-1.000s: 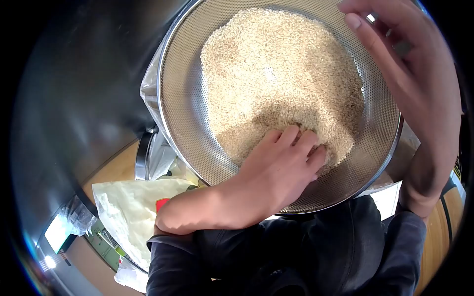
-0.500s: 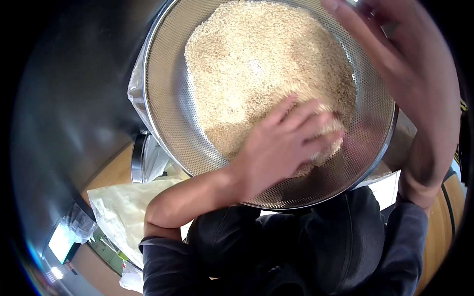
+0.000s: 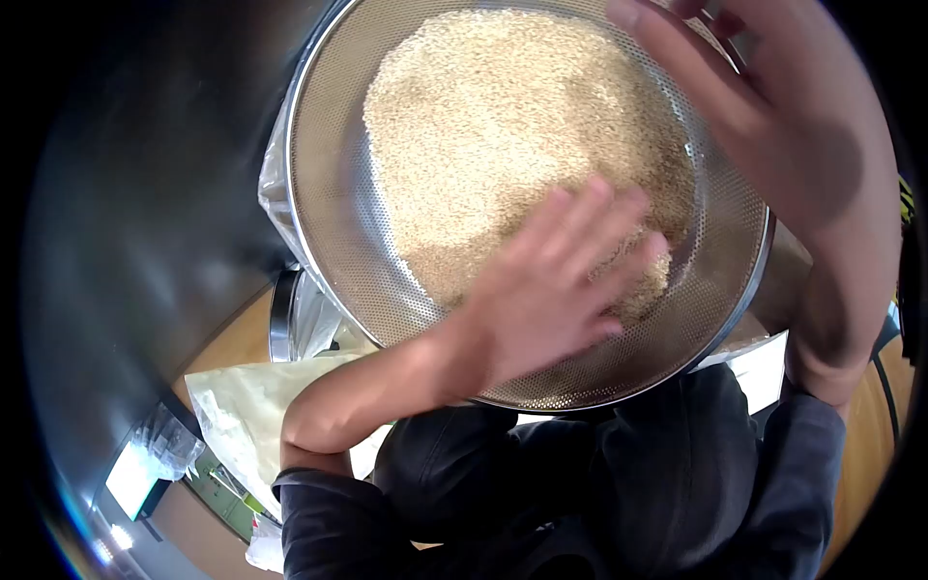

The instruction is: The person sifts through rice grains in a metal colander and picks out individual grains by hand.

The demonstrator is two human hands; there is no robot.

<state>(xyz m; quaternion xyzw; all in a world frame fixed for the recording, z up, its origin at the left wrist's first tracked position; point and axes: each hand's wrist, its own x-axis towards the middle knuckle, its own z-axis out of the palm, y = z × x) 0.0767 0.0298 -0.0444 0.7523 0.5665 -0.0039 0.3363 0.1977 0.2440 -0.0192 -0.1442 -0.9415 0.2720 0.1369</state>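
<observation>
A wide, round metal sieve (image 3: 333,174) with a perforated wall rests just above my knees. A broad bed of pale golden grain (image 3: 474,116), rice-like in shape, covers much of its bottom. Palm down, my left hand (image 3: 541,280) lies over the near side of the grain, open, its fingers spread and slightly blurred. A small mound of grain shows around its fingertips. At the upper right, my right hand (image 3: 764,87) is closed over the sieve's rim, the thumb on the inner side. Its other fingers are partly hidden at the frame's top edge.
Clear plastic (image 3: 275,169) hangs outside the sieve's left wall. Below it are a round metal-rimmed container (image 3: 282,314) and a cream sack (image 3: 237,396). A white sheet or box (image 3: 764,372) lies right of my knees. A lit screen (image 3: 130,478) stands at the lower left.
My left hand has shifted slightly across the grain, with its fingers more extended and spread. My right hand stays at the rim. The whole view has shifted a little.
</observation>
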